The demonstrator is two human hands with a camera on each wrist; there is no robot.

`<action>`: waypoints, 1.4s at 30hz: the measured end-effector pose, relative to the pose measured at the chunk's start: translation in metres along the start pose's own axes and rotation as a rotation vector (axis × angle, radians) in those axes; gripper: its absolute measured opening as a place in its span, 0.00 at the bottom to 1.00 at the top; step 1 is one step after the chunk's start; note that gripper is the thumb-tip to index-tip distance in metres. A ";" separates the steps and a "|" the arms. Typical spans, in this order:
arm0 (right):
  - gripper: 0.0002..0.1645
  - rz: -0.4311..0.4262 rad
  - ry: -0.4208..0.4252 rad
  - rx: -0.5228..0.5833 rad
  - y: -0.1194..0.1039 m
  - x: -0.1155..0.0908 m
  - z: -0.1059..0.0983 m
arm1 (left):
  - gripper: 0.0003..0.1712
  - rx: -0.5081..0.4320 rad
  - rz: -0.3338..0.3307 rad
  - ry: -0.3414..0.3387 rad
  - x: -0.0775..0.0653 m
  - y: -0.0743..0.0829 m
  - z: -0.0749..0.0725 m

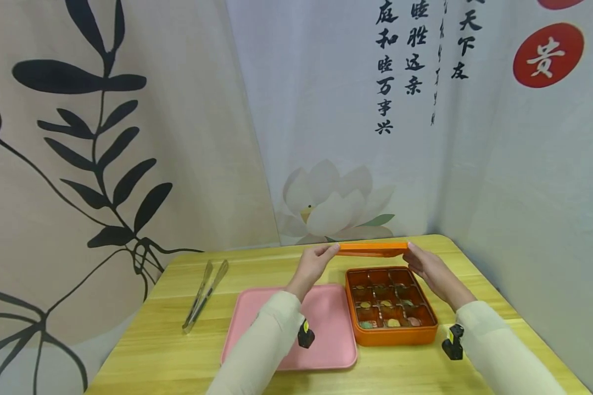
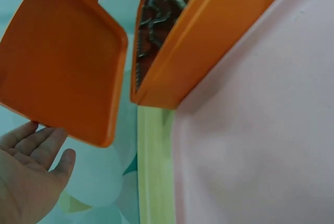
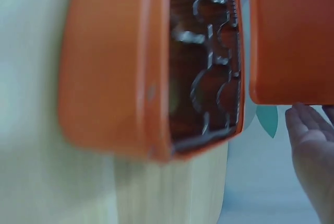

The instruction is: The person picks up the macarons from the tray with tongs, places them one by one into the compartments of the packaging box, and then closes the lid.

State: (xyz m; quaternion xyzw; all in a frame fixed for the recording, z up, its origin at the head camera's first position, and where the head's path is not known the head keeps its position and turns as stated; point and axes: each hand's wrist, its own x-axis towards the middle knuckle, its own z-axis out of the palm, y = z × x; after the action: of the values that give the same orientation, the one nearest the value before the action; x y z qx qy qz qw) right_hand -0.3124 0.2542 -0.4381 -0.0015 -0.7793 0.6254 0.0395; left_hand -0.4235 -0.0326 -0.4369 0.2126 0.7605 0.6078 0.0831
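Observation:
Both hands hold an orange lid (image 1: 373, 249) by opposite edges, raised above and behind an open orange box (image 1: 397, 337). My left hand (image 1: 313, 266) holds the lid's left edge, while my right hand (image 1: 432, 270) holds the right edge. From the left wrist view, the lid's inner face (image 2: 62, 57) with its raised rim faces the camera, the left hand's fingers (image 2: 44, 143) at its edge. Clear dividers split the box's inside into several compartments, which contain small wrapped pieces (image 1: 392, 322) in yellow, green and pink. Part of the right hand (image 3: 313, 151) is cut off in the right wrist view.
A pink tray (image 1: 326, 359) lies directly left of the box, partly hidden by the left forearm. Metal tongs (image 1: 205, 299) rest farther left on the wooden table (image 1: 148, 340). Behind the table hangs a printed cloth (image 1: 326, 109); another pale cloth wall stands close on the right.

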 end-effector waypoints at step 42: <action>0.45 -0.047 -0.103 -0.335 0.078 -0.090 -0.022 | 0.44 0.207 0.173 -0.235 -0.083 -0.076 0.049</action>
State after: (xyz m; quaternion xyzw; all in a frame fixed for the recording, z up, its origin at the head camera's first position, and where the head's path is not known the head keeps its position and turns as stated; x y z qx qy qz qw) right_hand -0.2250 0.2883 -0.5150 0.0422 -0.8736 0.4847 0.0135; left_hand -0.3474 -0.0368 -0.5335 0.3540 0.7832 0.5021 0.0964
